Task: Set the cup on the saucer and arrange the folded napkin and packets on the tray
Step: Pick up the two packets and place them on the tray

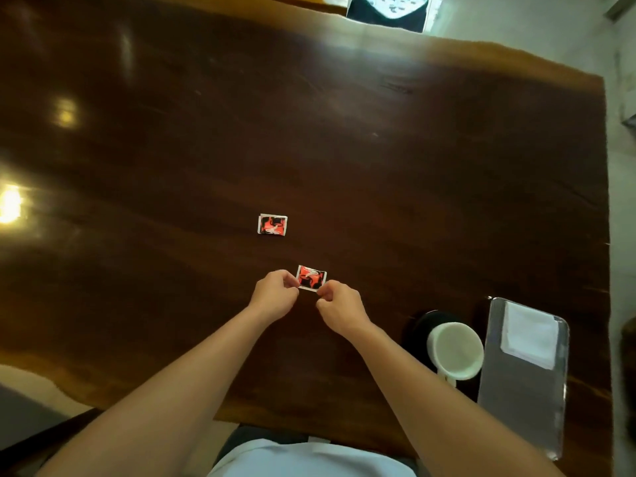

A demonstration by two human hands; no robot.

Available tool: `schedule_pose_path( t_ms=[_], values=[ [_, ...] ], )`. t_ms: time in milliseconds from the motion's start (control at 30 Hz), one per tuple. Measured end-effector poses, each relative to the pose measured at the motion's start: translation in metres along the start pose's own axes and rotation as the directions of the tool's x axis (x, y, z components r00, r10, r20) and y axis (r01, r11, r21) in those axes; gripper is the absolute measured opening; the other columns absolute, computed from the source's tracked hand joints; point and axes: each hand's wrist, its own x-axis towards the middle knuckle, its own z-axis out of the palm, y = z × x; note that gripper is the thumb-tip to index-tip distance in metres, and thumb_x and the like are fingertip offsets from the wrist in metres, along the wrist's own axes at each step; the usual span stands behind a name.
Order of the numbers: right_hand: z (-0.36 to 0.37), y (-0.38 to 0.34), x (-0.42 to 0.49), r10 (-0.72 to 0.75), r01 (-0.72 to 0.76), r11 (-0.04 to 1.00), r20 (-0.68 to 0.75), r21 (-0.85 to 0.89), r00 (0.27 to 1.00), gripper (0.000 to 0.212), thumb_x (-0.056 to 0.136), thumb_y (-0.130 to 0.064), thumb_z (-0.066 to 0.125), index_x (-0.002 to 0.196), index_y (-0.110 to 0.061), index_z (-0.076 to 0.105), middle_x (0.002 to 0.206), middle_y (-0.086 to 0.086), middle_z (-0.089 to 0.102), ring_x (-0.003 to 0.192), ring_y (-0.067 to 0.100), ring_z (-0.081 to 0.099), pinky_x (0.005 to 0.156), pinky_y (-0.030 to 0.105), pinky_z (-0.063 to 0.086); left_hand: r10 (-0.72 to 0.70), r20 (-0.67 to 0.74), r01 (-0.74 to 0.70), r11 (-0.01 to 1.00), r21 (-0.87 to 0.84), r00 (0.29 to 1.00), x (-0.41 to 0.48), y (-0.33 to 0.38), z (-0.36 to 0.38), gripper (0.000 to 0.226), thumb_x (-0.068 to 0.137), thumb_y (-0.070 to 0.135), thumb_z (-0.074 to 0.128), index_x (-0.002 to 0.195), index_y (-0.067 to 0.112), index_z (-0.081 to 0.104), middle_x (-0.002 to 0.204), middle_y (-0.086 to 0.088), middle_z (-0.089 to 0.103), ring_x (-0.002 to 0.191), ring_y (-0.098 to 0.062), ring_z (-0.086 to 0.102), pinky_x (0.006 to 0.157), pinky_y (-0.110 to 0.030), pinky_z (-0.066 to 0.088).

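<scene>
Two red-and-black packets lie on the dark wooden table (378,166). The near packet (311,277) is pinched at its near edge by both hands: my left hand (275,292) at its left corner, my right hand (339,304) at its right corner. The far packet (272,224) lies alone further out to the left. At the right, a white cup (456,349) stands on a dark saucer (421,325). Beside it lies a silver metal tray (523,390) with a folded white napkin (530,333) on its far end.
The table's right edge runs just past the tray, and its near edge is close to my body. A dark chair back (385,12) stands beyond the far edge. Bright light reflections show on the table's left side.
</scene>
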Motion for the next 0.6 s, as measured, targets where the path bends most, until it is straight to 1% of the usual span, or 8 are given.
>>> schedule_pose_path(
  t_ms=[100, 233, 300, 400, 467, 533, 600],
  values=[
    [0.010, -0.019, 0.013, -0.004, 0.003, 0.999, -0.011, -0.050, 1.000, 0.040, 0.093, -0.012, 0.060, 0.133, -0.014, 0.061, 0.124, 0.005, 0.064, 0.107, 0.018, 0.060, 0.088, 0.026, 0.048, 0.025, -0.020, -0.023, 0.998, 0.062, 0.999, 0.021, -0.004, -0.015, 0.020, 0.093, 0.012, 0.060, 0.108, 0.023, 0.066, 0.109, -0.001, 0.067, 0.093, -0.015, 0.064, 0.073, -0.027, 0.050],
    [0.019, -0.035, 0.035, -0.015, 0.006, 0.991, -0.068, -0.132, 0.998, 0.046, 0.093, -0.014, 0.063, 0.138, -0.015, 0.055, 0.132, 0.006, 0.057, 0.118, 0.022, 0.058, 0.099, 0.036, 0.051, 0.077, -0.045, -0.068, 0.981, 0.181, 0.996, 0.045, -0.001, -0.029, 0.023, 0.092, 0.015, 0.060, 0.113, 0.022, 0.066, 0.114, -0.002, 0.067, 0.102, -0.017, 0.063, 0.086, -0.034, 0.054],
    [0.022, -0.038, 0.046, -0.015, -0.004, 0.985, -0.104, -0.173, 0.994, 0.049, 0.094, -0.015, 0.064, 0.141, -0.018, 0.052, 0.138, 0.004, 0.052, 0.126, 0.022, 0.052, 0.101, 0.038, 0.051, 0.115, -0.088, -0.090, 0.965, 0.245, 0.989, 0.057, 0.004, -0.034, 0.024, 0.093, 0.017, 0.061, 0.116, 0.022, 0.065, 0.117, -0.002, 0.066, 0.106, -0.018, 0.063, 0.089, -0.038, 0.056],
    [0.026, -0.037, 0.057, -0.027, -0.013, 0.957, -0.135, -0.289, 0.990, 0.054, 0.092, -0.015, 0.068, 0.143, -0.021, 0.049, 0.143, 0.002, 0.045, 0.130, 0.022, 0.042, 0.097, 0.036, 0.052, 0.195, -0.163, -0.132, 0.933, 0.334, 0.967, 0.074, 0.013, -0.039, 0.030, 0.095, 0.020, 0.062, 0.125, 0.020, 0.061, 0.128, -0.005, 0.058, 0.117, -0.023, 0.058, 0.095, -0.038, 0.053],
    [0.029, -0.032, 0.062, -0.041, -0.014, 0.934, -0.145, -0.358, 0.989, 0.055, 0.091, -0.015, 0.070, 0.142, -0.022, 0.049, 0.143, 0.003, 0.043, 0.129, 0.024, 0.040, 0.096, 0.036, 0.051, 0.241, -0.196, -0.152, 0.911, 0.383, 0.950, 0.085, 0.017, -0.041, 0.037, 0.096, 0.020, 0.060, 0.133, 0.017, 0.057, 0.137, -0.007, 0.050, 0.124, -0.027, 0.051, 0.096, -0.039, 0.050],
    [0.032, -0.026, 0.066, -0.061, -0.002, 0.912, -0.140, -0.410, 0.988, 0.056, 0.089, -0.015, 0.071, 0.140, -0.021, 0.050, 0.145, 0.004, 0.041, 0.129, 0.026, 0.039, 0.096, 0.035, 0.050, 0.282, -0.213, -0.172, 0.888, 0.426, 0.935, 0.096, 0.020, -0.043, 0.044, 0.096, 0.019, 0.060, 0.139, 0.019, 0.052, 0.145, -0.008, 0.043, 0.126, -0.030, 0.046, 0.094, -0.041, 0.051],
    [0.035, -0.021, 0.069, -0.075, 0.008, 0.896, -0.135, -0.443, 0.988, 0.057, 0.087, -0.012, 0.073, 0.139, -0.021, 0.050, 0.145, 0.005, 0.039, 0.127, 0.028, 0.040, 0.095, 0.035, 0.051, 0.280, -0.201, -0.156, 0.864, 0.479, 0.939, 0.109, 0.019, -0.044, 0.053, 0.095, 0.019, 0.060, 0.146, 0.023, 0.046, 0.153, -0.007, 0.036, 0.129, -0.031, 0.041, 0.095, -0.042, 0.052]
  ],
)
